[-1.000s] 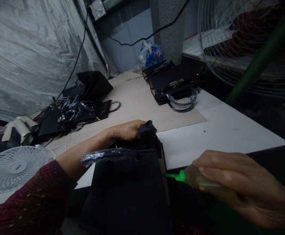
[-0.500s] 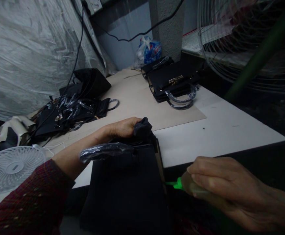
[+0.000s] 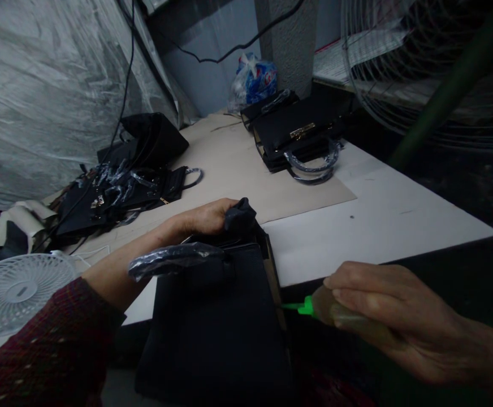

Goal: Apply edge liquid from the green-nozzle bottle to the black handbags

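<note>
A black handbag (image 3: 212,322) leans over the table's near edge, its handle (image 3: 174,260) wrapped in clear plastic. At the bag's top, my left hand (image 3: 210,217) is closed on a dark part of it; the fingertips are hidden behind the black material. My right hand (image 3: 382,311) is wrapped round a glue bottle (image 3: 329,308) with a bright green nozzle (image 3: 303,306). The thin tip of that nozzle points left and meets the bag's right side edge (image 3: 274,277), where a tan strip shows.
More black handbags (image 3: 301,127) lie at the back right, and a pile of bags (image 3: 119,186) sits at the left. A small white fan (image 3: 21,291) stands near my left forearm. A large wire-caged fan (image 3: 433,85) is at the right. A plastic bag (image 3: 255,82) rests behind.
The view has shifted slightly. My right hand has brought the green nozzle a little up and left along the bag's side edge. My left hand keeps its hold.
</note>
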### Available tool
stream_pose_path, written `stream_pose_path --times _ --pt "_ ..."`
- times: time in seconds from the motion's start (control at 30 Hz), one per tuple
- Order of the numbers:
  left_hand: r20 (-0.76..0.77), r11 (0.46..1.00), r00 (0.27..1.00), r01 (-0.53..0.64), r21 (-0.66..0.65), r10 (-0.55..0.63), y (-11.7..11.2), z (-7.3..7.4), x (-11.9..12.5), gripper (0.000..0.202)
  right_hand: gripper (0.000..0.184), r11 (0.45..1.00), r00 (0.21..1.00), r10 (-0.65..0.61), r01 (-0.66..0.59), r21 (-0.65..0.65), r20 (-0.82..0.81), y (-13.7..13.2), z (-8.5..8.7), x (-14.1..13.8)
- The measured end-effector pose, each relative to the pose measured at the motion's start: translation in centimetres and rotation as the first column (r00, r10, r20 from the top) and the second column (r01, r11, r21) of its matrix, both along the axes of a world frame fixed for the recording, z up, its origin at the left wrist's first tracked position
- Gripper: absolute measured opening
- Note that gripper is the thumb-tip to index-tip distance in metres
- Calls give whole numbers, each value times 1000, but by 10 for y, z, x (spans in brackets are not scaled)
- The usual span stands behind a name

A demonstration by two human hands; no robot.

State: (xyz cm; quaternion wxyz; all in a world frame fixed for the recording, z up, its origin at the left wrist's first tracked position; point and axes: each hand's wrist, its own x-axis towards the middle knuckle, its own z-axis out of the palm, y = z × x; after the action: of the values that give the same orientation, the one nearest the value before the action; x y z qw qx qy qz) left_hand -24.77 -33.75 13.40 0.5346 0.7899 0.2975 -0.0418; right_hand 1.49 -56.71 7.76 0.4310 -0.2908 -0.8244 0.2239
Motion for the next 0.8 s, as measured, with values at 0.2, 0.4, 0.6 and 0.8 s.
stream_pose_path --times 0.2,0.4,0.6,0.8 --pt "-2 1000 1000 25 -1 -25 -1 3 -1 16 22 999 999 41 -41 3 34 -3 -5 2" --pt "-10 1000 1000 18 21 -18 -1 4 -4 16 23 997 993 82 -82 -3 81 -4 -6 -2" --pt "-25 999 1000 6 41 -5 0 5 -6 16 22 998 997 59 -60 20 56 -5 -6 -6" --pt "-49 997 999 -5 80 9 1 7 -8 17 19 998 998 64 -65 10 17 -7 -10 -7"
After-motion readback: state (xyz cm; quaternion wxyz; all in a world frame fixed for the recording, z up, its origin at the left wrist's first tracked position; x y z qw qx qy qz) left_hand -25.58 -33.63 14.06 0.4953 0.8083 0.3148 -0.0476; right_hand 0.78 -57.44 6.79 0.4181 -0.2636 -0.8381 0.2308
